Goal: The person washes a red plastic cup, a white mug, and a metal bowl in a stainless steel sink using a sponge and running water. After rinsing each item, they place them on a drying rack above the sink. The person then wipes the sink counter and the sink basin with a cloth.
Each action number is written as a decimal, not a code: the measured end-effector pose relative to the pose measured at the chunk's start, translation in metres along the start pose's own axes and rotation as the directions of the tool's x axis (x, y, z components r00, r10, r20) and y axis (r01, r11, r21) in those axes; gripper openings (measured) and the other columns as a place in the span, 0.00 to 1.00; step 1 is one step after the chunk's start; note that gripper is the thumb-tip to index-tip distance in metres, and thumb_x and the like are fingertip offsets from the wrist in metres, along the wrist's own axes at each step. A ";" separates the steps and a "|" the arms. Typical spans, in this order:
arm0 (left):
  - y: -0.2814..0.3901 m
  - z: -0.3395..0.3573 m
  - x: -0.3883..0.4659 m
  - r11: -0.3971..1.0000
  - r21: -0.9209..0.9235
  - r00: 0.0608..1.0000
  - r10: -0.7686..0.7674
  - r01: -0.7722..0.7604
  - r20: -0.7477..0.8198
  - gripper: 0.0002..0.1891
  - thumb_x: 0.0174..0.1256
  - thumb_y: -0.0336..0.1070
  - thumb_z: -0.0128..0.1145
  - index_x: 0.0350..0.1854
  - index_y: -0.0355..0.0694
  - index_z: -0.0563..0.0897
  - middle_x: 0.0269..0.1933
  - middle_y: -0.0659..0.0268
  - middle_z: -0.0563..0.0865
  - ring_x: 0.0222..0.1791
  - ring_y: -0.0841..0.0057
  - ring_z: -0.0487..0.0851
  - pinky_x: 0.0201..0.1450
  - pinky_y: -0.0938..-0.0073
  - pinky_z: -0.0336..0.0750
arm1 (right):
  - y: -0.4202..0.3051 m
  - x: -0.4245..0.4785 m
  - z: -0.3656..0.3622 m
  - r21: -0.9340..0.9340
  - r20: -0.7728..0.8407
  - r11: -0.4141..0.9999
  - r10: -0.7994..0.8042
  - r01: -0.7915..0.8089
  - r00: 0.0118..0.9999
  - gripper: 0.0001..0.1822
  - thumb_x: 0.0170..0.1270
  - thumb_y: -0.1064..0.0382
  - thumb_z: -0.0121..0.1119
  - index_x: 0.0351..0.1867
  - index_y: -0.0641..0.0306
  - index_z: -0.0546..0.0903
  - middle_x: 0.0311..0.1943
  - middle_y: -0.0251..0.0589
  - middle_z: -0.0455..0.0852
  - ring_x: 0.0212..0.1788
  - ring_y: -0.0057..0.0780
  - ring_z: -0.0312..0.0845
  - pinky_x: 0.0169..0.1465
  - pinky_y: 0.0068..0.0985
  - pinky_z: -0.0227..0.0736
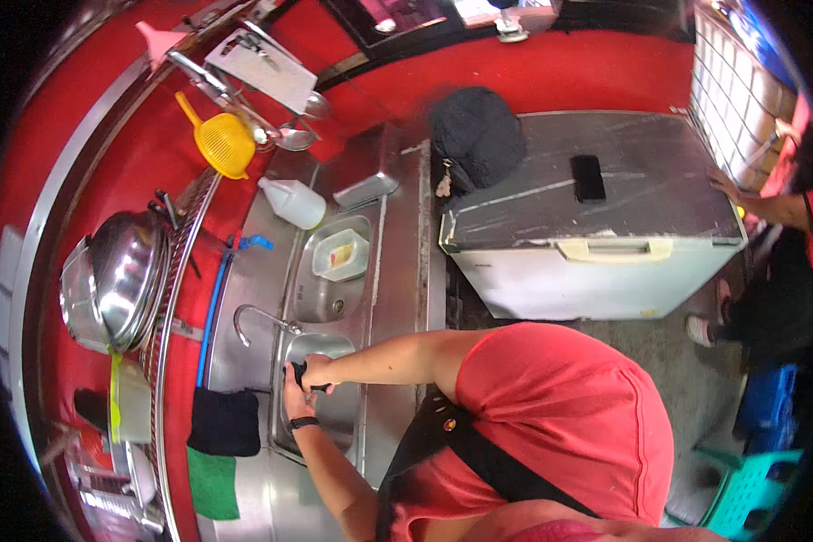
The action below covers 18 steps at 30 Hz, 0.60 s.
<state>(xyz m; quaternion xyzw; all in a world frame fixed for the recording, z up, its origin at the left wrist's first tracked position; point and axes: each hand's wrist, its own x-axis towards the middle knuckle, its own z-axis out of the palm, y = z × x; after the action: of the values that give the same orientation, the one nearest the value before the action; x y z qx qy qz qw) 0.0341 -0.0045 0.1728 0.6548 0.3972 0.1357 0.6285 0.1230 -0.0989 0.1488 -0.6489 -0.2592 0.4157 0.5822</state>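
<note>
Both hands are together over the nearer basin of a stainless steel double sink. My right hand grips a bunched black cloth. On the other side of the cloth, my left hand presses against it with the thumb and palm; a dark band circles that wrist. A curved faucet rises behind the sink, its spout turned away from the basins. In the other basin sits a translucent plastic container with something yellow and red in or under it.
Black and green cloths lie on the counter. A white jug stands past the faucet. Metal bowls fill the wall rack; a yellow strainer hangs above. A chest freezer bears a bag and phone. Another person's hand touches it.
</note>
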 end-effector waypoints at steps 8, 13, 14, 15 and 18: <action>0.012 -0.007 -0.060 0.972 0.039 0.965 0.236 -0.233 -0.115 0.20 0.72 0.52 0.54 0.56 0.43 0.79 0.45 0.70 0.84 0.43 0.77 0.79 0.41 0.73 0.71 | -0.016 -0.019 -0.003 0.353 0.350 0.927 -0.002 -0.130 0.937 0.18 0.43 0.62 0.72 0.39 0.62 0.84 0.34 0.41 0.87 0.32 0.36 0.84 0.29 0.35 0.82; 0.015 0.005 -0.075 0.959 0.039 0.939 0.282 -0.280 -0.196 0.16 0.74 0.43 0.52 0.56 0.39 0.80 0.42 0.69 0.83 0.38 0.79 0.78 0.33 0.75 0.71 | -0.023 -0.022 -0.021 0.466 0.551 0.860 -0.097 -0.209 0.829 0.15 0.50 0.62 0.65 0.41 0.58 0.82 0.35 0.39 0.87 0.32 0.34 0.86 0.35 0.34 0.80; 0.012 0.012 -0.075 0.967 0.032 0.934 0.252 -0.252 -0.253 0.16 0.74 0.43 0.52 0.55 0.39 0.80 0.40 0.71 0.82 0.34 0.82 0.76 0.29 0.79 0.67 | -0.018 -0.022 -0.024 0.491 0.578 0.841 -0.116 -0.230 0.808 0.14 0.51 0.64 0.63 0.41 0.57 0.81 0.34 0.38 0.87 0.33 0.35 0.87 0.34 0.34 0.78; 0.010 0.014 -0.081 0.962 -0.008 0.909 0.255 -0.273 -0.331 0.14 0.73 0.41 0.54 0.53 0.39 0.81 0.36 0.72 0.81 0.29 0.85 0.73 0.27 0.81 0.63 | -0.018 -0.025 -0.017 0.512 0.590 0.824 -0.131 -0.244 0.797 0.13 0.51 0.64 0.62 0.41 0.57 0.81 0.32 0.39 0.86 0.33 0.34 0.87 0.34 0.35 0.79; 0.003 -0.003 -0.070 0.961 -0.093 0.901 0.208 -0.261 -0.380 0.10 0.68 0.35 0.61 0.46 0.36 0.82 0.31 0.71 0.81 0.23 0.83 0.71 0.23 0.80 0.63 | -0.016 -0.017 -0.007 0.527 0.575 0.812 -0.123 -0.251 0.809 0.13 0.52 0.64 0.61 0.41 0.58 0.81 0.32 0.40 0.86 0.32 0.36 0.86 0.34 0.38 0.80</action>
<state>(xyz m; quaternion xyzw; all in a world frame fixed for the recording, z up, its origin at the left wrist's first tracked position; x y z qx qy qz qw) -0.0122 -0.0508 0.1990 0.6146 0.4149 0.3582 0.5673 0.1229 -0.1137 0.1687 -0.2890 -0.2625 0.6735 0.6277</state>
